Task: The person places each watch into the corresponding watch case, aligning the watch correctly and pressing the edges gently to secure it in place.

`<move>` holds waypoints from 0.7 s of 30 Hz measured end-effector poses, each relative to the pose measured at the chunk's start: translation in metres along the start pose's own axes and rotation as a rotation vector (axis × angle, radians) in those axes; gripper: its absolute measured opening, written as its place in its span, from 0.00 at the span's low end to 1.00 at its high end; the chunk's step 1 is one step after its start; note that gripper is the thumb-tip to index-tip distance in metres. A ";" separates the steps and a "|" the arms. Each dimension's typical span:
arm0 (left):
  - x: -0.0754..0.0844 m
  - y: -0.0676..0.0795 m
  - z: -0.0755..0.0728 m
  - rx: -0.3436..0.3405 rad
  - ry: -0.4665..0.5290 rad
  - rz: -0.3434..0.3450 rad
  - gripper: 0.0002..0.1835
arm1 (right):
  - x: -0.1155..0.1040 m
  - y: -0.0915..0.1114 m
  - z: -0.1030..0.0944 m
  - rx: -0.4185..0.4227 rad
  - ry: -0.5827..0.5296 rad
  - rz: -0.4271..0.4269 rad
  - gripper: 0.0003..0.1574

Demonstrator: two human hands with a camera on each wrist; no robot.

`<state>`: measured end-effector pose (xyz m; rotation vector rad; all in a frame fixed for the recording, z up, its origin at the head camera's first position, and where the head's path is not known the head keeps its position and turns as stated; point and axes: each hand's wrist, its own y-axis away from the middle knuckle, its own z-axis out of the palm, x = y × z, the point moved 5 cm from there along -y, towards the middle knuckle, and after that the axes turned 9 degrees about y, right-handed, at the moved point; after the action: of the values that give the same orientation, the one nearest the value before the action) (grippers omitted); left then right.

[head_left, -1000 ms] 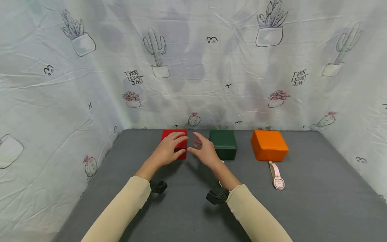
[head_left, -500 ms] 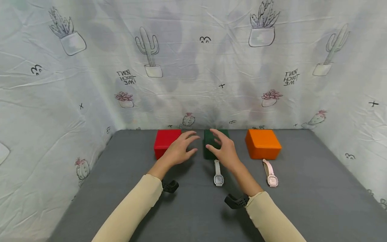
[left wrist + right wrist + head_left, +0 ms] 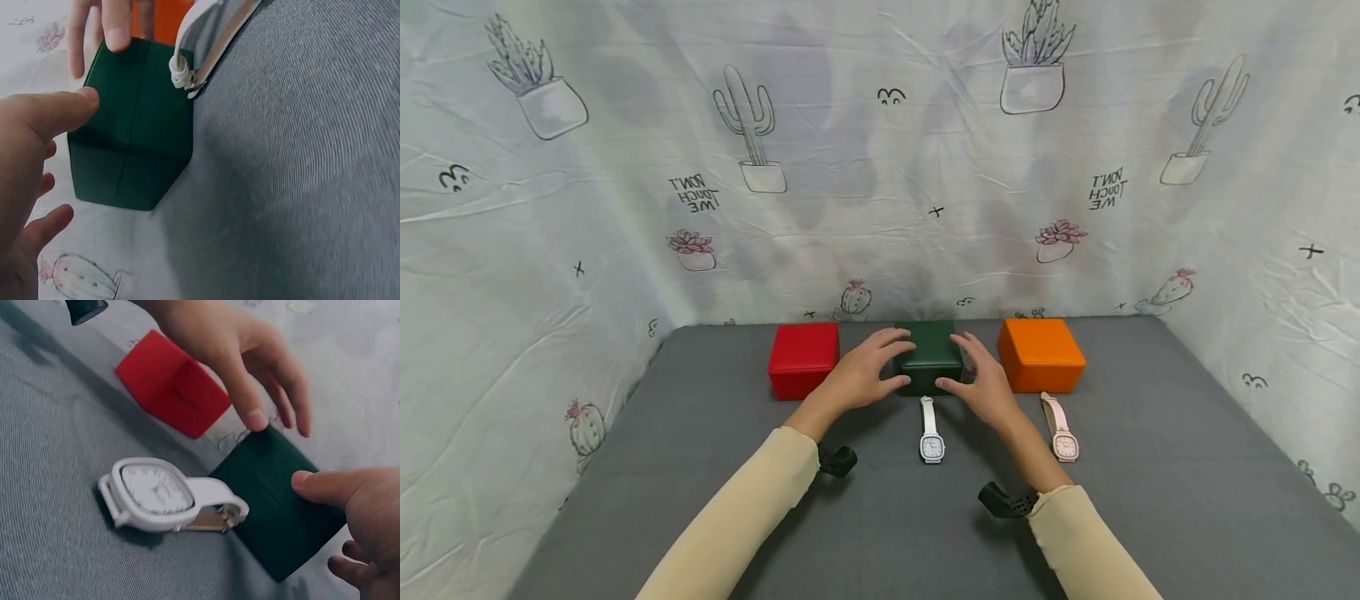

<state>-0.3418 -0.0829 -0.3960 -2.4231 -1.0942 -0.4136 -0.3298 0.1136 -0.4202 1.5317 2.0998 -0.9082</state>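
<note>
A closed green box [image 3: 929,354] stands at the back of the grey table, between my two hands. My left hand [image 3: 868,371] is at its left side, thumb and fingers spread apart. On the opposite side is my right hand [image 3: 988,387], its fingers likewise spread and gently bent. In the right wrist view, both thumbs overlap the front of the green box [image 3: 275,506]. A white wristwatch [image 3: 931,446] lies in front of the box, dial up, its buckled strap pointing to it.
To the left of the green box is a red box [image 3: 805,358]; an orange box [image 3: 1042,358] stands to the right. A pink wristwatch [image 3: 1064,443] lies before the orange one. A patterned white cloth [image 3: 842,242] hangs behind the table [image 3: 880,533].
Both hands have moved right, from beside the red box to either side of the green box. The view has turned slightly right, and the white wristwatch is now fully uncovered.
</note>
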 end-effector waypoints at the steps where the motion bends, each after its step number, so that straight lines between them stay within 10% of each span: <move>1: 0.001 -0.002 0.002 -0.013 0.001 0.002 0.30 | 0.003 0.000 0.002 -0.016 -0.018 0.009 0.50; 21: 0.004 -0.009 0.017 -0.083 0.054 -0.014 0.31 | 0.010 0.002 0.017 -0.026 -0.007 0.002 0.52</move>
<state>-0.3447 -0.0657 -0.4062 -2.4625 -1.0915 -0.5362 -0.3323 0.1092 -0.4396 1.5154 2.0971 -0.8811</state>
